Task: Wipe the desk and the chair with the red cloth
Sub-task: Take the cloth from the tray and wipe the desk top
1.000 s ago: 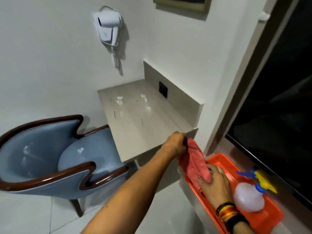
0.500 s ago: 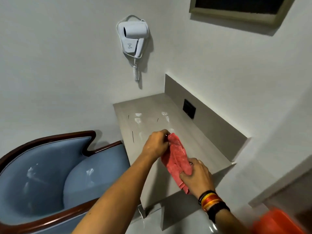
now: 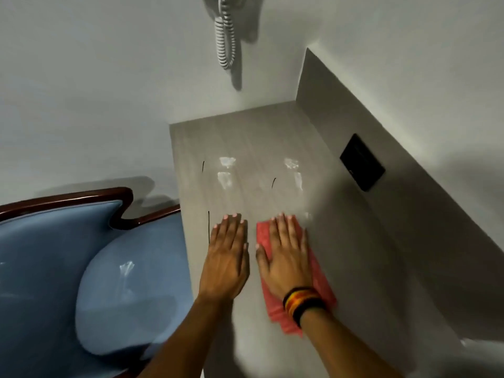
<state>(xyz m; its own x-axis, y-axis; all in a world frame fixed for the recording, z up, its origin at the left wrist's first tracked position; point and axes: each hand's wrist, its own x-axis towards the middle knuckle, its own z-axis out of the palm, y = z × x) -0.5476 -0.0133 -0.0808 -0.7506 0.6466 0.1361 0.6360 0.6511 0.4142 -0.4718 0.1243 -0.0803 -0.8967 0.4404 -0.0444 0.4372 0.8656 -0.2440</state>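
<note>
The red cloth (image 3: 321,293) lies flat on the grey desk (image 3: 253,137). My right hand (image 3: 286,255) presses flat on top of it, fingers spread and pointing away from me. My left hand (image 3: 226,255) rests palm down on the bare desk just left of the cloth, holding nothing. The blue padded chair (image 3: 90,282) with dark wooden trim stands to the left, against the desk's left edge. White smears and a few thin dark marks show on the desk beyond my fingers.
A grey back panel (image 3: 381,126) with a black socket plate (image 3: 361,162) runs along the desk's right side. A coiled white cord (image 3: 225,31) hangs on the wall above the desk's far end.
Both hands carried the cloth from the orange tray over the desk. The cloth went from held up between both hands to laid flat. My left hand let go of it.
</note>
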